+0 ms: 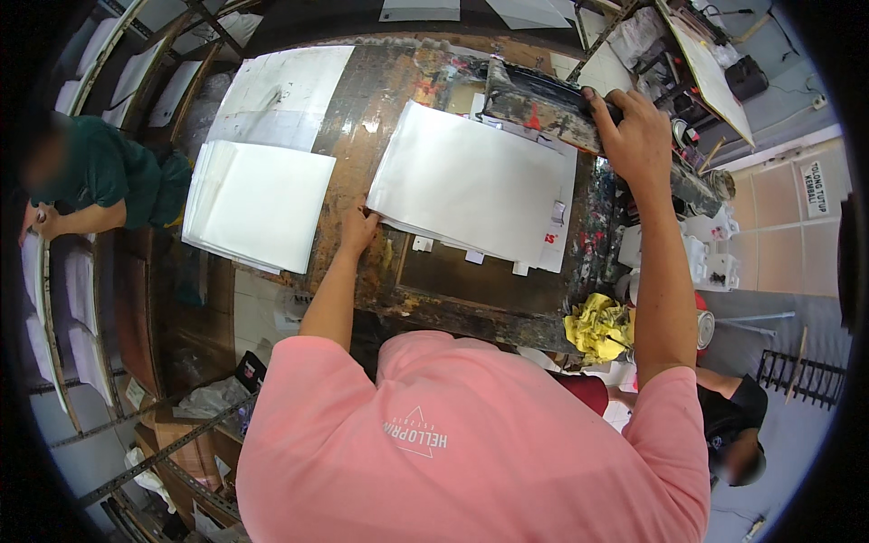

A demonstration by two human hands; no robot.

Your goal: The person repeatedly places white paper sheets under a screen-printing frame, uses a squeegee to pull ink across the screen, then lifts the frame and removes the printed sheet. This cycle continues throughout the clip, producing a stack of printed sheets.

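We note a paint-stained wooden worktable point(362, 118) filling the middle of the head view, its surface dark and smeared with red and black. On its middle lies a stack of white sheets point(471, 185), slightly fanned, with small tabs showing below its near edge. A second stack of white sheets point(258, 204) lies at the table's left edge, well apart from the first, and a larger pale sheet point(285, 95) lies beyond it toward the far left corner. Across the far right part of the table sits a long, ink-crusted squeegee bar point(534, 104), tilted, touching the far edge of the middle stack. Our right hand point(634, 131) is closed over the right end of this bar, fingers wrapped over its top. Our left hand point(359, 226) rests at the near left corner of the middle stack, fingertips pinching or pressing the sheet edges; we cannot tell which. A crumpled yellow rag point(597, 328) lies at the near right corner. Another person in a green shirt point(109, 172) stands off to the left.
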